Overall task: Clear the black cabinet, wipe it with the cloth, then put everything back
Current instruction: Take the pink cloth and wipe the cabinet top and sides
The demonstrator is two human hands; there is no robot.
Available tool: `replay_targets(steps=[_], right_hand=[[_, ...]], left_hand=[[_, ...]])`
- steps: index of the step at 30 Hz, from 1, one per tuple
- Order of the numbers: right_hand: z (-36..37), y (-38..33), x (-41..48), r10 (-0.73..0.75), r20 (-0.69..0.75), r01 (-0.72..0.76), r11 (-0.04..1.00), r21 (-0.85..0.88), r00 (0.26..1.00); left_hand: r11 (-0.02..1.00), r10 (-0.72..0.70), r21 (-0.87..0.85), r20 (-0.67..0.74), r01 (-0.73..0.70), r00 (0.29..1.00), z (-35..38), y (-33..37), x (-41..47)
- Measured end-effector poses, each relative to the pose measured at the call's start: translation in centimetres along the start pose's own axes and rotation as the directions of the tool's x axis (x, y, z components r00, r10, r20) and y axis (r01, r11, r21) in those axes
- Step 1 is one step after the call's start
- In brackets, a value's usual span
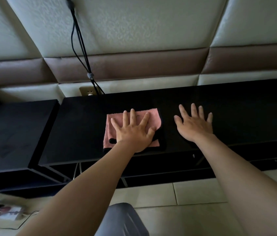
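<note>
1. The left hand lay flat with its fingers spread on the pink cloth, pressing it to the cabinet top rather than gripping it; the palm covered the cloth's near right part.
2. The cloth was folded into a rough rectangle with a dark border showing at its right and near edges. It sat about midway between the back and front edges of the black cabinet, left of the top's middle, its longer side running roughly front to back.
3. The right hand was open too, fingers splayed, palm down on or just over the bare top; I could not tell whether it touched. It held nothing and lay just to the right of the cloth, apart from it.
4. Judging by this, the wiping step was in hand. The long bare stretch ran off to the right, so the left hand, the one on the cloth, would sweep along the cabinet's long axis.
5. The top appeared cleared of things. A second dark unit stood just beside its left end.
6. Behind, 2 black cables hung down a padded wall to a socket at the back edge. A power strip lay on the tiled floor at lower left.
</note>
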State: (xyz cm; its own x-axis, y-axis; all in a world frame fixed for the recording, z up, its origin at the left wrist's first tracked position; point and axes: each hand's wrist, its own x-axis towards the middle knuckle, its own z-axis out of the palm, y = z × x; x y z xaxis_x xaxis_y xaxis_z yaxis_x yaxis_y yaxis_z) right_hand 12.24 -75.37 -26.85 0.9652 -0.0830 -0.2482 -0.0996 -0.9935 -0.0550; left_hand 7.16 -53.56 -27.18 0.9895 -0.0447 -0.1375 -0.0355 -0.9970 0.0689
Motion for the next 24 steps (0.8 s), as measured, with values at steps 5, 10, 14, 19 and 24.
replay_targets(steps=[5,10,14,19,24], right_hand=[[-0.3,-0.5,0.1,0.024,0.012,-0.023,1.0,-0.013,1.0],[-1.0,0.6,0.2,-0.041,0.04,0.042,0.999,-0.016,0.998],[-1.8,3.5,1.3,-0.049,0.062,0.053,0.997,-0.056,0.997],[-0.6,4.4,2.3,-0.021,0.024,0.022,0.999,-0.025,0.999],[-0.5,4.6,2.2,-0.045,0.012,0.045,0.999,-0.014,0.999]], left_hand=[[1.0,0.001,-0.001,0.007,-0.001,1.0,-0.2,-0.1,0.0],[1.0,-0.006,0.002,-0.005,0.006,1.0,0.1,-0.1,0.1],[1.0,-0.013,0.001,-0.005,0.013,1.0,0.0,0.1,0.0],[0.999,-0.041,0.018,-0.008,0.042,0.999,0.1,0.4,0.2],[0.998,-0.053,0.036,0.002,0.053,0.999,0.6,1.4,-1.4]])
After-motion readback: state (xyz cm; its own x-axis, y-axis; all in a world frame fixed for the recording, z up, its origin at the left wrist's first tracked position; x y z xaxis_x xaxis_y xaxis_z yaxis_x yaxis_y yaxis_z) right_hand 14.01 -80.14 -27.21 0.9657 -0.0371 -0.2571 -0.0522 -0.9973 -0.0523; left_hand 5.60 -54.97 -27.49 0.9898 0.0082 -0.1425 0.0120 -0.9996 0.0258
